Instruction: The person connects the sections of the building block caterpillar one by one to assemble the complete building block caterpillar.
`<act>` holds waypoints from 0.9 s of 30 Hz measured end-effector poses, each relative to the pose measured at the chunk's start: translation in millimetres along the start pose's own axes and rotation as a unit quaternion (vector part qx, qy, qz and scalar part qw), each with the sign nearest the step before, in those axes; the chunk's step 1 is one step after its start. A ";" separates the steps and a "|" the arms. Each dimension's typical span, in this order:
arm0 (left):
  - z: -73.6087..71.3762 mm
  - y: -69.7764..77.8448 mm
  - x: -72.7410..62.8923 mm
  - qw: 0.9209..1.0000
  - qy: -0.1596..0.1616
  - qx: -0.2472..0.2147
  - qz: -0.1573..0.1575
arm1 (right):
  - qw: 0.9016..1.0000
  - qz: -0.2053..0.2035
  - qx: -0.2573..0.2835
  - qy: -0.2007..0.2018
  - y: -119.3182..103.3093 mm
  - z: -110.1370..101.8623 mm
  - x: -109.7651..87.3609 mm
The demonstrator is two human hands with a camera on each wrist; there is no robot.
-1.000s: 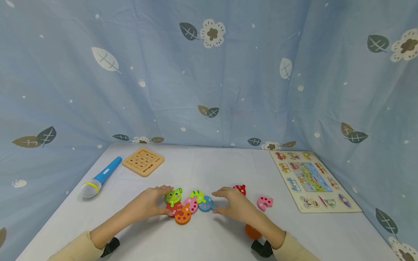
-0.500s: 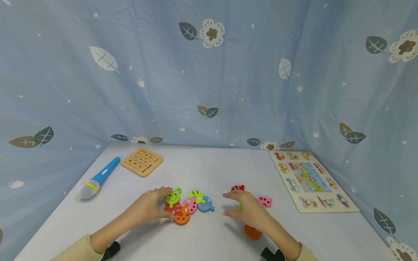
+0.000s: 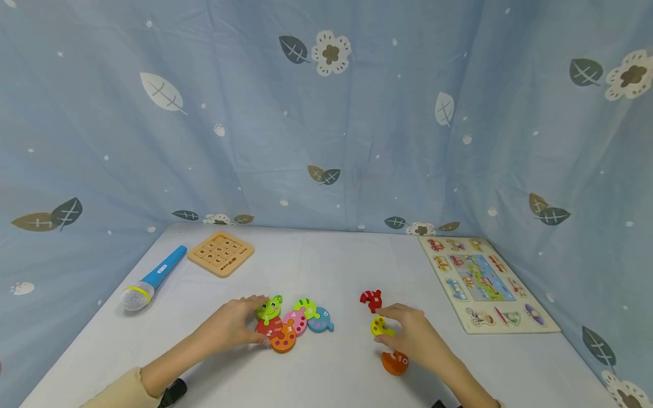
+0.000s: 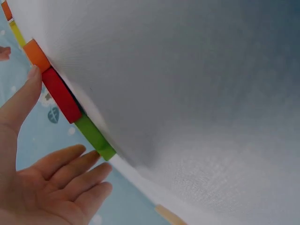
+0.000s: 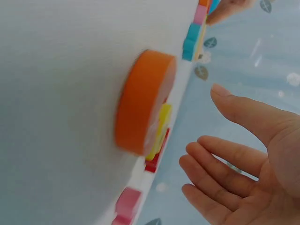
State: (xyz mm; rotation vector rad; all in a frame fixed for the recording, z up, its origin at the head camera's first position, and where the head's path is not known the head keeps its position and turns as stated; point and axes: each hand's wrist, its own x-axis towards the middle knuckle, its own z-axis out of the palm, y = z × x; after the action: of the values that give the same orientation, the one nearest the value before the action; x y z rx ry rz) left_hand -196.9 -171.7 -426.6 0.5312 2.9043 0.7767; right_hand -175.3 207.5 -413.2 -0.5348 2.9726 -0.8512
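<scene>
Number puzzle pieces form a joined caterpillar: green head (image 3: 269,310), red 2 (image 3: 268,327), orange 3 (image 3: 283,340), pink 4 (image 3: 296,321), green 5 (image 3: 306,307) and blue 6 (image 3: 320,321). My left hand (image 3: 232,323) rests at its left end, fingers by the head and thumb at the joint of the red and orange pieces. My right hand (image 3: 415,337) is spread beside a loose yellow piece (image 3: 379,326), with a gap between fingers and piece. A red 8 (image 3: 373,300) lies beyond, an orange 10 (image 3: 395,364) nearer me. My right hand mostly hides a pink piece (image 5: 127,202) in the head view.
A blue toy microphone (image 3: 158,276) and a wooden number-tile board (image 3: 221,254) lie at the back left of the white table (image 3: 326,266). On the right is a picture peg board (image 3: 461,309). A blue patterned curtain (image 3: 357,113) rises behind.
My right hand has moved right, from near the blue 6 piece to the loose yellow piece, uncovering the red 8 and orange 10. My left hand stays at the caterpillar's left end.
</scene>
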 end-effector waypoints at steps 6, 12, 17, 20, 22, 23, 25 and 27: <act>0.9 -2.8 1.6 1.000 -0.004 0.001 -0.002 | 1.000 0.023 -0.011 -0.006 9.2 -3.4 -5.3; 1.3 -3.0 2.7 1.000 -0.001 0.006 0.006 | 0.999 0.035 -0.025 -0.006 10.9 -4.3 -9.1; 1.2 -2.6 3.6 1.000 -0.005 0.008 0.005 | 0.999 0.044 -0.023 -0.007 10.6 -2.6 -10.8; 0.7 -2.9 4.4 1.000 -0.009 0.008 0.007 | 0.998 0.059 -0.021 -0.007 10.3 -1.5 -11.5; 0.3 -3.9 5.2 1.000 -0.012 0.008 0.011 | 0.997 0.067 -0.022 -0.009 10.6 -0.4 -11.6; -0.2 -4.6 5.5 1.000 -0.013 0.008 0.016 | 0.997 0.070 -0.022 -0.010 10.9 0.1 -11.6; -0.9 -6.2 6.4 1.000 -0.015 0.007 0.021 | 0.997 0.071 -0.021 -0.015 11.7 1.0 -11.3; -1.9 -7.8 7.4 0.999 -0.018 0.005 0.026 | 0.997 0.070 -0.019 -0.021 12.8 1.8 -10.7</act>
State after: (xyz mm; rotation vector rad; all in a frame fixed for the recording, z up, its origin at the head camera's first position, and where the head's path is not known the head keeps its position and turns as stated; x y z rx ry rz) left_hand -206.6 -176.2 -428.9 0.6179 2.8734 0.7507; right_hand -169.2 220.2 -422.2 -0.3368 2.9517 -0.7625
